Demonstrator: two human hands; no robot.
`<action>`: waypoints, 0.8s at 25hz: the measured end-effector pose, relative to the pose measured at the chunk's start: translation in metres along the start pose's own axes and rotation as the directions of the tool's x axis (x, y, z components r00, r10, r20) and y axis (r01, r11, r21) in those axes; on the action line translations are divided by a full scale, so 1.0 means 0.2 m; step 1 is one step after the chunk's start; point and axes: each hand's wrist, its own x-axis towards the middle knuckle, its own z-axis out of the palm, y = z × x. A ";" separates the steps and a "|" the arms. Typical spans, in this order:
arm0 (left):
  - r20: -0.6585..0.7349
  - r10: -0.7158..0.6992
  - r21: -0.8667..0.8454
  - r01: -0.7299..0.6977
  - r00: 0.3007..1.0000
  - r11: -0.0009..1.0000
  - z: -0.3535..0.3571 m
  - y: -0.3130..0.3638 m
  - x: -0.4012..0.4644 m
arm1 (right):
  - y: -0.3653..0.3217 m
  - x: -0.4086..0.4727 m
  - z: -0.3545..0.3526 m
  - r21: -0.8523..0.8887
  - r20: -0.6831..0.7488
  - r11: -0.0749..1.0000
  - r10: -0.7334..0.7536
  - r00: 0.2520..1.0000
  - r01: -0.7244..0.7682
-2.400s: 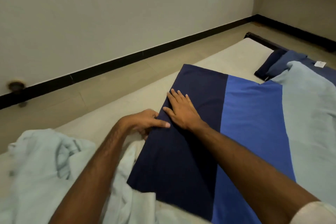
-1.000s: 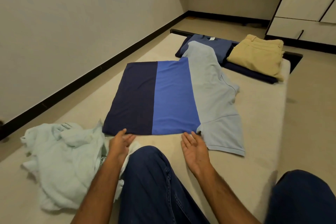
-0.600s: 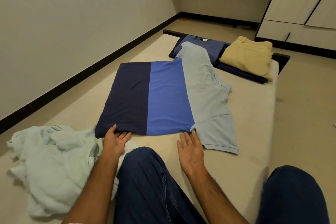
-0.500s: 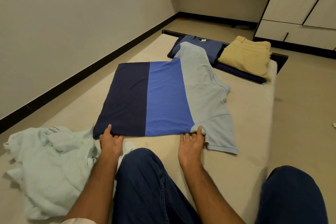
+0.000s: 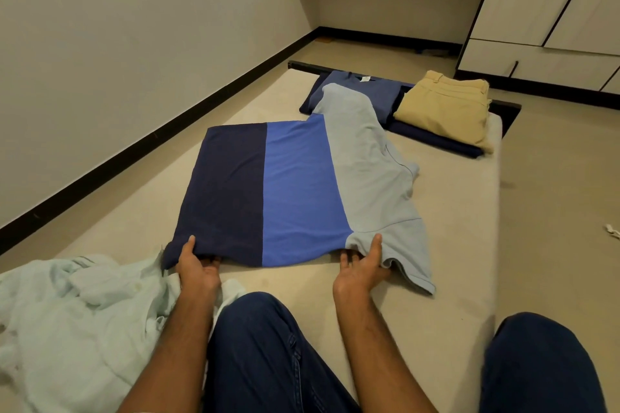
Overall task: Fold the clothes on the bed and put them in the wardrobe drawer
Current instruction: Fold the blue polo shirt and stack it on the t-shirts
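- Beige mattress of the bed (image 5: 453,245) carries everything; the three-toned shirt (image 5: 295,184) lies flat across its middle, directly ahead of the kneeling person, its long axis running left to right across the view, from the navy band through the bright blue band to the pale grey end.
- Folded clothes wait at the far end: a blue shirt (image 5: 362,94) and tan trousers (image 5: 446,107), the trousers resting on a dark garment (image 5: 436,141). The wardrobe drawer (image 5: 536,64) stands beyond them, shut.
- Pale green crumpled garment (image 5: 77,318) lies just beside the left knee, not yet folded.
- Both grips sit on the shirt's near edge, so the cloth extends away from them; judged from that, the coming fold carries the near edge over toward the far edge.
- Left hand (image 5: 198,265) pinches the navy corner, thumb on top, fingers tucked beneath, the edge lifted slightly.
- Right hand (image 5: 364,265) pinches where blue meets grey, thumb on top; the grey sleeve (image 5: 406,255) juts past it to the right, outside the grip.
- Neither hand is nearer; they share the edge well apart.
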 end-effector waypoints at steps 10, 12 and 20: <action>-0.320 0.151 0.011 -0.156 0.935 0.988 0.02 0.06 0.01 | -0.17 0.00 -0.07 -0.016 0.131 0.998 -0.060 0.990 0.062; -0.344 0.152 0.118 -0.118 0.927 0.986 -0.02 0.07 -0.02 | -0.19 -0.03 -0.09 0.006 0.144 0.996 -0.084 0.986 0.084; -0.519 0.391 0.259 -0.297 0.760 0.919 0.01 0.14 -0.28 | -0.26 -0.20 -0.23 -0.241 0.217 0.924 -0.247 0.944 0.297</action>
